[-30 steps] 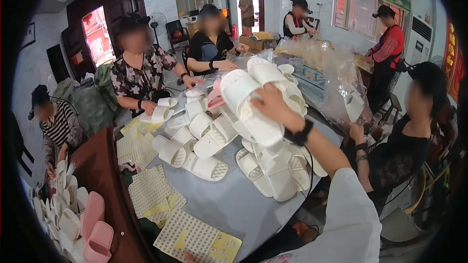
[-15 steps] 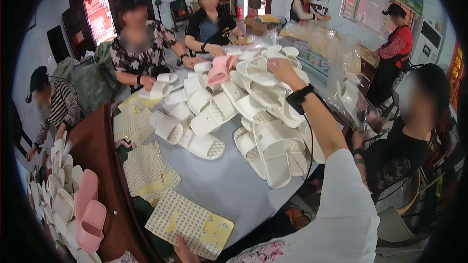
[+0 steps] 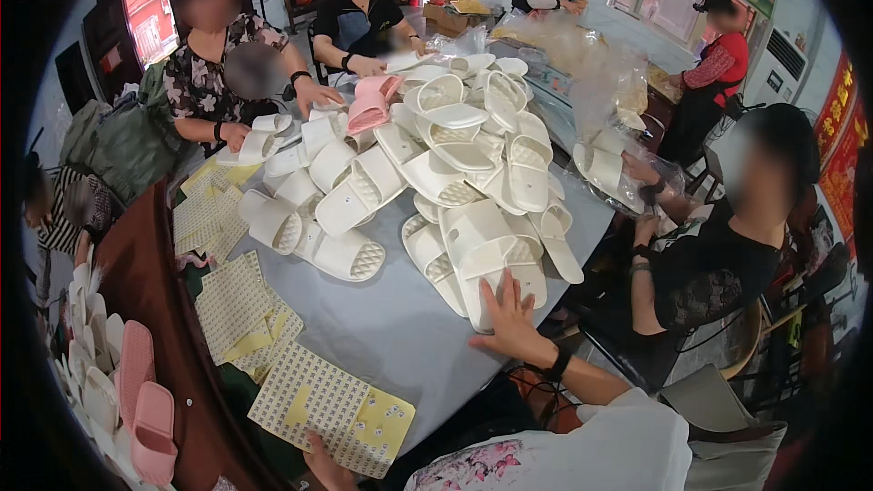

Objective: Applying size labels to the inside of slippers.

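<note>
Resting flat with fingers spread and released, the right hand (image 3: 514, 318) lay on the near white slipper (image 3: 482, 255) at the table's (image 3: 382, 327) front edge (half a second before, it had reached far into the slipper pile (image 3: 436, 155)). The left hand (image 3: 320, 462), mostly out of view, touched the yellow sticker sheet (image 3: 332, 405); its grip could not be told.

Pink slippers (image 3: 145, 405) stack at the left, a green bag (image 3: 123, 141) sits beyond, clear plastic bags (image 3: 591, 64) pile opposite.
</note>
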